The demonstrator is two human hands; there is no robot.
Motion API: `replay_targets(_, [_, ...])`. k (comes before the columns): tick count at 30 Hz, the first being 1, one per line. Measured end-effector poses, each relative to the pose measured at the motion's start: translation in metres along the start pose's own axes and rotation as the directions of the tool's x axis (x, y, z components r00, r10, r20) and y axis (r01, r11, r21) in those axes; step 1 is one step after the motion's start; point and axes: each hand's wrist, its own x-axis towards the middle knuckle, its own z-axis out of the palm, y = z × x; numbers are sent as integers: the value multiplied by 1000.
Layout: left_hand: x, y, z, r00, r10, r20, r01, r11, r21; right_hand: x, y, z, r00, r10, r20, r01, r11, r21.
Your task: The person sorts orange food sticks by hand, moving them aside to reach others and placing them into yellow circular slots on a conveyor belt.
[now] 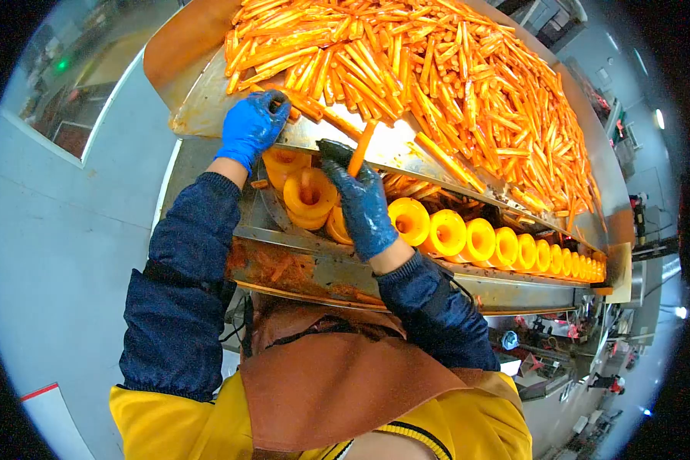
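My right hand [363, 207], in a dark-stained blue glove, grips a glossy orange stick [364, 146] that stands up between thumb and fingers. Just beneath it is a row of yellow-orange funnel-shaped cups [446, 233]; the hand partly hides one. My left hand [254, 126], in a brighter blue glove, rests at the tray's near edge with its fingers curled in beside several orange sticks [307, 106]. Whatever its fingertips enclose is hidden. One wide-mouthed cup [309, 196] sits between the two hands, below the edge.
A large heap of orange sticks [437, 69] covers the sloping metal tray [195, 100]. Below the cups runs a stained metal ledge [284, 268]. A brown apron [345, 383] covers my front. Other equipment and distant people appear at right.
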Motion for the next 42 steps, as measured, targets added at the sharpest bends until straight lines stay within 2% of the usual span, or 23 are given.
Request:
replay_targets(2, [-3,-2,2,999,36,-6,-36,999,2,2,6,-4,989,-143,-41,135,981,-141])
replay_targets(3, [-5,-4,4,1000,28,-1,-28,1000,1,3,10,-5,990,-134,-40,127,982,-143])
replay_targets(5, [0,-6,6,999,40,-17,-41,999,-24,10,5,1,990,-144,13,138,911,-389])
replay_targets(7, [0,-7,6,1000,20,-6,-20,1000,-11,17,6,14,994,-106,-23,89,918,-387])
replay_targets(9, [0,-6,5,1000,-3,4,3,1000,4,24,9,24,981,-166,97,192,851,-489])
replay_targets(15, [-2,-11,8,999,32,7,-32,999,-6,17,0,17,962,-160,223,271,672,-689])
replay_targets(17, [-3,-11,6,999,37,-29,-39,996,-80,12,-20,6,963,-51,265,247,562,-789])
replay_targets(19, [-1,-18,1,996,84,4,-82,983,-161,10,-19,-20,965,-50,259,235,610,-757])
replay_targets(21, [6,-25,4,925,357,-130,-365,930,-43,9,-34,-56,976,-151,158,218,680,-700])
replay_targets(22, [11,-22,-2,905,426,0,-420,893,165,11,-52,-70,982,-190,-4,123,648,-752])
replay_targets(23, [16,-18,-6,904,428,1,-422,892,163,19,-66,-97,941,-337,31,180,419,-890])
replay_targets(24, [23,-14,-7,894,416,167,-440,885,152,26,-78,-124,933,-349,93,138,104,-985])
replay_targets(25, [30,-10,-5,857,397,329,-459,878,137,29,-86,-145,970,-243,9,-18,-110,-994])
replay_targets(27, [41,6,-1,840,428,335,-478,875,79,39,-99,-157,975,26,-220,-207,-243,-948])
replay_targets(28, [44,26,-2,812,369,452,-433,900,43,39,-100,-165,975,18,-223,-212,-242,-947])
replay_targets(29, [43,43,0,767,305,564,-379,925,15,37,-97,-173,994,58,-92,-79,-206,-975])
replay_targets(30, [32,55,10,768,355,534,-405,914,-25,36,-94,-180,995,95,41,56,-162,-985])
replay_targets(31, [28,53,30,721,531,445,-533,836,-133,36,-96,-179,995,93,37,52,-160,-986])
replay_targets(33, [16,86,36,636,642,429,-431,756,-492,37,-102,-180,989,147,27,54,-185,-981])
replay_targets(37, [19,81,16,745,572,344,-461,814,-354,31,-116,-195,999,40,32,35,-81,-996])
replay_targets(39, [22,67,4,666,494,559,-532,840,-108,33,-129,-195,995,-72,-75,-83,-110,-990])
replay_targets(41, [24,76,3,622,449,641,-523,848,-86,37,-126,-197,961,-269,61,72,32,-997])
replay_targets(42, [28,82,1,576,402,712,-520,852,-60,42,-123,-193,971,-217,103,135,136,-981])
